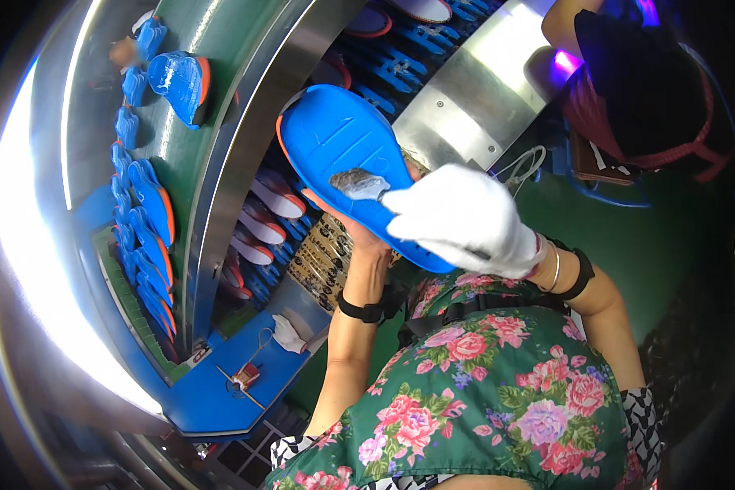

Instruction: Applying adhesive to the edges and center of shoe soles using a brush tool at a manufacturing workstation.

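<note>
A blue shoe sole [335,126] with an orange edge at its broad end is held up in front of me, hollow inner side facing up. My bare left hand [366,235] supports it from beneath, thumb along its near edge and part of the fingers hidden behind it. My right hand [469,220], in a white knit glove, is closed around a brush whose handle is mostly hidden. The brush's bristles [355,183] rest on the inside of the sole, around its middle.
To the left runs a green conveyor belt [220,61] with a metal rim, carrying blue soles [149,237] in a row. A blue table [220,400] with a white glove [287,334] stands at lower left. Shoe parts [260,222] fill racks beneath the belt. Another person [629,90] is at upper right.
</note>
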The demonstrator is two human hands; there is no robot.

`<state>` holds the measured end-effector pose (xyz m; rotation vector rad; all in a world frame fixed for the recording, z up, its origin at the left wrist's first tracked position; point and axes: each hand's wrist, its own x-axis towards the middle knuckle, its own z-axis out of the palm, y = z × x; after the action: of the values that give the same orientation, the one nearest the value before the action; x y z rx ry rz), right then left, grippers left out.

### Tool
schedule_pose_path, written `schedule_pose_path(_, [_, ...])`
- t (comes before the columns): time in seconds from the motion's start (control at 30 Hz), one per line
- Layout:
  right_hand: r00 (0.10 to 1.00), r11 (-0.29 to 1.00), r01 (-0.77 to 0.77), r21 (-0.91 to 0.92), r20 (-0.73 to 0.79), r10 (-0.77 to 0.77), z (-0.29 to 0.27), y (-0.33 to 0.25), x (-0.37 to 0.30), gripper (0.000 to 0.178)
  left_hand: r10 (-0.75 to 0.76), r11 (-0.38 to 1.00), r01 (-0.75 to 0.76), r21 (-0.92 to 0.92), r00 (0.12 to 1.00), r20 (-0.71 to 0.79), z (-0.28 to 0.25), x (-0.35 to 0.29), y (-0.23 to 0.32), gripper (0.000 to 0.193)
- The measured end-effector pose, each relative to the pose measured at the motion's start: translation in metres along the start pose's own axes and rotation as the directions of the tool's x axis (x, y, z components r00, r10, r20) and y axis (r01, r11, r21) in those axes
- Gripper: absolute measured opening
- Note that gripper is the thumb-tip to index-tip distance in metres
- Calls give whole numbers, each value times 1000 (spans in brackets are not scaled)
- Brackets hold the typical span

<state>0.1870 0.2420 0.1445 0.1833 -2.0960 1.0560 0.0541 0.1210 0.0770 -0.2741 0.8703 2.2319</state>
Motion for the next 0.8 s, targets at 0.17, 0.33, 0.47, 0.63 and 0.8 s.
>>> schedule_pose_path(0.17, [994, 948, -84, 309, 95, 57, -4, 4, -2, 22, -164, 980, 198, 2, 806, 569, -12, 9, 2, 122])
schedule_pose_path(0.33, [998, 997, -43, 61, 43, 41, -10, 3, -4, 21, -210, 975, 211, 63, 804, 556, -18, 17, 6, 125])
schedule_pose_path(0.47, [994, 977, -103, 186, 53, 95, 1, -4, -13, 23, -241, 950, 310, -21, 777, 582, -19, 20, 1, 132])
schedule_pose_path(0.63, [941, 874, -323, 362, 28, 336, -6, 3, -14, 16, -208, 931, 349, -111, 754, 623, -17, 22, 4, 132])
schedule_pose_path(0.8, [976, 946, -218, 240, 40, 215, -4, -5, -16, 19, -114, 930, 333, -154, 663, 740, -16, 38, 0, 129])
